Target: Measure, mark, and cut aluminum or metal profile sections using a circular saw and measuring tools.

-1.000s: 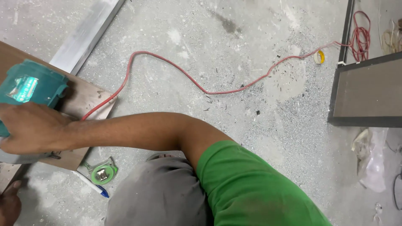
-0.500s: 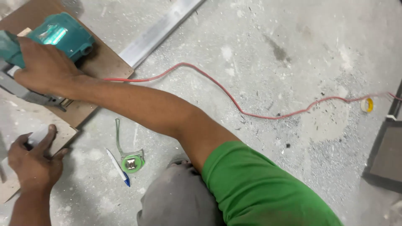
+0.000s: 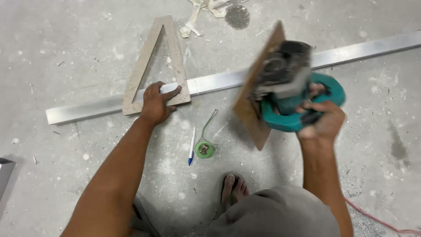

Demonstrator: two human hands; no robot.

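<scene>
The left hand [image 3: 155, 103] is pressing spread fingers on the triangular wooden frame [image 3: 151, 66] lying across the aluminium bar [image 3: 219, 81]. The right hand [image 3: 322, 120] is gripping the blurred teal power saw [image 3: 291, 94], lifted and tilted above the floor.

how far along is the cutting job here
Done, it seems: a triangular frame piece lies cut out on the floor. In hand: the left hand rests on it and the metal bar; the right hand holds a teal power saw lifted against a board. What's left can't be told.
</scene>
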